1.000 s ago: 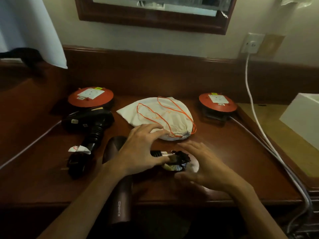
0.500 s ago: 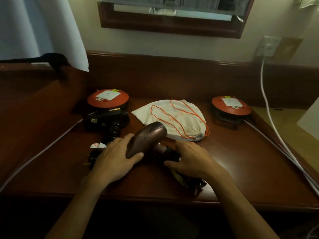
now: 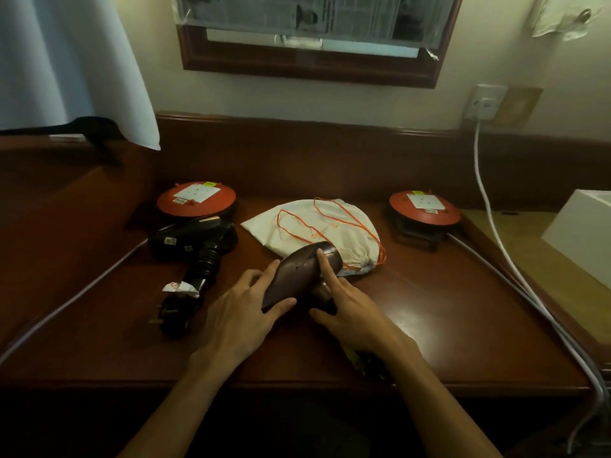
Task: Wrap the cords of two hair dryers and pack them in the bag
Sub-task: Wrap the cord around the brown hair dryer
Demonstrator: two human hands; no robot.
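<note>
Dark polished wood makes up the desk (image 3: 446, 309), which runs under a framed mirror (image 3: 314, 38) with a wall socket (image 3: 486, 102) off to the right. Near the front edge the brown hair dryer (image 3: 299, 276) lies with its barrel angled up toward the white drawstring bag (image 3: 317, 233), its far end just touching or overlapping the bag's gathered mouth. A second ago this dryer hung half over the desk's front edge while both hands worked at a dark bundle of cord; now it sits fully on the desk and turned toward the bag, which suggests its cord is wound and packing comes next. The left hand (image 3: 238, 319) cups the barrel's near end, thumb and fingers curved round it. The right hand (image 3: 350, 309) lies against the other side, forefinger stretched straight along the shell and thumb tucked beneath; whether its remaining fingers grip the handle I cannot tell. A dark shape under the right wrist is probably the wound cord, but it is too hidden to be sure. The black hair dryer (image 3: 195, 242) rests to the left, apart from both hands, its cord (image 3: 175, 314) bunched at the handle end with a white tag. Two red cord reels (image 3: 196, 198) (image 3: 425, 206) stand at the back, and the bag looks closed, so it likely needs opening first.
</note>
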